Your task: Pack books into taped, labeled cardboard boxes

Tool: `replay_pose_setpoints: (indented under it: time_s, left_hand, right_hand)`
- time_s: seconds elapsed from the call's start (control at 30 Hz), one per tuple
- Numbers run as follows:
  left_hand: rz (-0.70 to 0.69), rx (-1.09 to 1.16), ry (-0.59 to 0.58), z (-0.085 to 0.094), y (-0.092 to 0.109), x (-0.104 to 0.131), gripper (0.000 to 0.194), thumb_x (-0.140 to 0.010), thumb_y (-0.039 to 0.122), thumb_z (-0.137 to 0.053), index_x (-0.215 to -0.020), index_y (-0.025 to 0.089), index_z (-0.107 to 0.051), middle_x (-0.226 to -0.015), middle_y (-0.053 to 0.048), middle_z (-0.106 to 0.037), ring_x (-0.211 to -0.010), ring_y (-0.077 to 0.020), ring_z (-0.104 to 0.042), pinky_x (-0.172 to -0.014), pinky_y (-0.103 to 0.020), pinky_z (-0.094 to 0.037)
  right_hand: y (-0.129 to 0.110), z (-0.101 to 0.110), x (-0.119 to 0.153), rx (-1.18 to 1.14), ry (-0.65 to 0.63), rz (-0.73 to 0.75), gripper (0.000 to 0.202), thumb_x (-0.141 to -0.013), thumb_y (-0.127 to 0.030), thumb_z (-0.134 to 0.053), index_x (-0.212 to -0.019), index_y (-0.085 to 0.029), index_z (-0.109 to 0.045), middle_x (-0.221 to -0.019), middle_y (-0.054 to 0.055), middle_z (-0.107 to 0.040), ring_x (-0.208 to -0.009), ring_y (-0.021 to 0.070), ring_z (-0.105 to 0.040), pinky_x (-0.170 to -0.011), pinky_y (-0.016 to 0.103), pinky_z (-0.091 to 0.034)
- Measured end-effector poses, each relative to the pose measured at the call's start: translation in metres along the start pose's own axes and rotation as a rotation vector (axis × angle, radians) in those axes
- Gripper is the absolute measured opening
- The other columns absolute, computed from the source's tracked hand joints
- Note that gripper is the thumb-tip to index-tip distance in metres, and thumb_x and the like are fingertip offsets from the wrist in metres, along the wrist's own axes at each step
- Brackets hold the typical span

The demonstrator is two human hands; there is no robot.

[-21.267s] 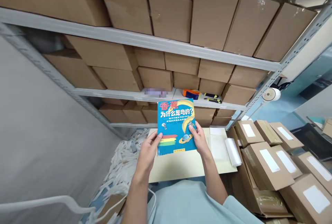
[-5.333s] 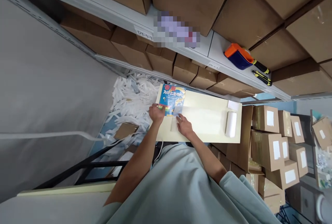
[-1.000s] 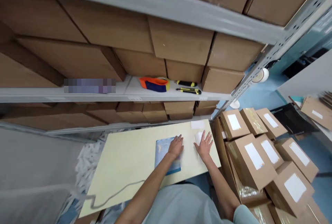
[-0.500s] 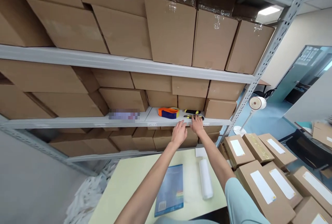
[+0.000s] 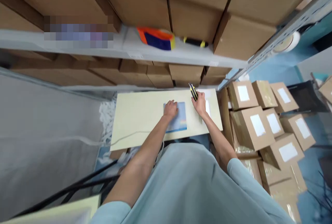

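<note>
A black and yellow tool, like a utility knife (image 5: 193, 92), is in my right hand (image 5: 199, 104), with its tip pointing up and away above the far right part of the pale yellow table (image 5: 137, 113). My left hand (image 5: 171, 109) rests at the upper left of a blue flat package (image 5: 181, 116), fingers apart and holding nothing. Partly behind my right hand lies a white roll (image 5: 208, 109). On the shelf (image 5: 98, 45) above are an orange and blue tape-like item (image 5: 157, 39) and another black and yellow tool (image 5: 195, 42).
Cardboard boxes (image 5: 145, 2) fill the shelves ahead. More labelled boxes (image 5: 249, 127) are stacked right of the table. A white cable (image 5: 129, 134) crosses the table's left part. Black bars (image 5: 77, 184) stand at the lower left.
The view has tilted down. My right hand has lifted one black and yellow tool off the shelf and brought it over the table. My left hand has moved down to the blue package.
</note>
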State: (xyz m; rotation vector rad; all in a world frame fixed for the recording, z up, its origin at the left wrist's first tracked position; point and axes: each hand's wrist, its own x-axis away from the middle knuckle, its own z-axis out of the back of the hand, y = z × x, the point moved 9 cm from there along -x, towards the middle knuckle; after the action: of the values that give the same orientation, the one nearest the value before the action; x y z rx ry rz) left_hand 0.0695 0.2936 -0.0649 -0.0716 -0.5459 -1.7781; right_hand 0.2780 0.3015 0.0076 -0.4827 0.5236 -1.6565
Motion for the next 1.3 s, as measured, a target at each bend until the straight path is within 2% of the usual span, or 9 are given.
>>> replay_pose_setpoints:
  time_s: [0.07,0.13,0.3,0.43,0.63,0.8,0.93,1.1,1.3]
  left_hand:
    - [-0.019,0.029,-0.061,-0.046,0.002,0.009,0.060,-0.103,0.026,-0.052,-0.160,0.010,-0.058,-0.182,-0.025,-0.037,-0.169,-0.0423,-0.034,-0.135,-0.058,-0.035]
    - [-0.058,0.078,-0.062,-0.076,0.010,0.016,0.065,-0.105,0.029,-0.050,-0.167,0.008,-0.051,-0.187,-0.025,-0.026,-0.174,-0.0424,-0.024,-0.138,-0.060,-0.029]
    - [-0.101,0.173,0.021,-0.100,0.026,0.010,0.071,-0.110,0.037,-0.043,-0.175,0.011,-0.041,-0.190,-0.021,-0.016,-0.178,-0.0403,-0.010,-0.141,-0.066,-0.013]
    - [-0.090,0.183,0.027,-0.101,0.030,-0.001,0.072,-0.108,0.039,-0.045,-0.176,0.017,-0.043,-0.192,-0.015,-0.015,-0.179,-0.0387,-0.003,-0.142,-0.067,-0.005]
    - [-0.046,0.151,0.003,-0.095,0.034,-0.001,0.071,-0.106,0.032,-0.047,-0.174,0.013,-0.046,-0.191,-0.017,-0.016,-0.179,-0.0394,-0.006,-0.142,-0.067,-0.007]
    - [-0.014,0.112,-0.042,-0.092,0.039,-0.001,0.077,-0.103,0.030,-0.050,-0.177,0.011,-0.039,-0.191,-0.020,-0.013,-0.178,-0.0419,-0.006,-0.141,-0.069,-0.008]
    - [-0.015,0.073,-0.077,-0.087,0.043,-0.002,0.078,-0.105,0.030,-0.046,-0.179,0.011,-0.033,-0.191,-0.020,-0.012,-0.177,-0.0427,-0.006,-0.140,-0.069,-0.009]
    - [-0.013,0.027,-0.114,-0.082,0.046,-0.005,0.079,-0.106,0.032,-0.045,-0.180,0.012,-0.031,-0.190,-0.023,-0.015,-0.176,-0.0448,-0.010,-0.137,-0.069,-0.014]
    - [-0.007,0.003,-0.167,-0.083,0.047,-0.010,0.080,-0.105,0.031,-0.042,-0.181,0.010,-0.027,-0.190,-0.024,-0.011,-0.175,-0.0463,-0.008,-0.136,-0.071,-0.013]
  right_hand:
    - [0.041,-0.047,0.043,-0.040,-0.115,-0.158,0.048,-0.108,-0.035,-0.060,-0.151,-0.012,-0.055,-0.141,0.021,-0.067,-0.128,0.0334,-0.071,-0.108,0.042,-0.058]
    - [0.073,-0.086,0.079,-0.045,-0.223,-0.295,0.048,-0.109,-0.036,-0.060,-0.149,-0.009,-0.052,-0.136,0.022,-0.071,-0.128,0.0342,-0.073,-0.107,0.042,-0.058]
    - [0.113,-0.126,0.111,-0.034,-0.252,-0.394,0.045,-0.111,-0.036,-0.059,-0.146,-0.010,-0.048,-0.136,0.024,-0.073,-0.128,0.0340,-0.075,-0.106,0.041,-0.059]
    - [0.127,-0.131,0.106,-0.030,-0.229,-0.401,0.044,-0.111,-0.038,-0.062,-0.145,-0.014,-0.047,-0.135,0.021,-0.075,-0.122,0.0330,-0.078,-0.102,0.041,-0.061]
    - [0.126,-0.122,0.103,0.030,-0.296,-0.330,0.046,-0.113,-0.036,-0.058,-0.151,-0.013,-0.046,-0.141,0.022,-0.074,-0.121,0.0333,-0.078,-0.104,0.044,-0.062]
    - [0.106,-0.115,0.098,0.192,-0.380,-0.267,0.062,-0.118,-0.037,-0.047,-0.172,-0.011,-0.032,-0.157,0.025,-0.064,-0.126,0.0334,-0.075,-0.107,0.045,-0.062]
    - [0.082,-0.118,0.084,0.324,-0.482,-0.213,0.068,-0.122,-0.038,-0.036,-0.184,-0.021,-0.016,-0.153,0.020,-0.063,-0.113,0.0290,-0.075,-0.102,0.042,-0.063]
    - [0.059,-0.118,0.069,0.414,-0.522,-0.175,0.065,-0.122,-0.033,-0.035,-0.185,-0.026,-0.018,-0.149,0.017,-0.062,-0.108,0.0260,-0.074,-0.099,0.040,-0.064]
    - [0.047,-0.121,0.080,0.488,-0.561,-0.173,0.068,-0.121,-0.022,-0.032,-0.186,-0.029,-0.012,-0.151,0.018,-0.059,-0.110,0.0231,-0.075,-0.100,0.038,-0.064]
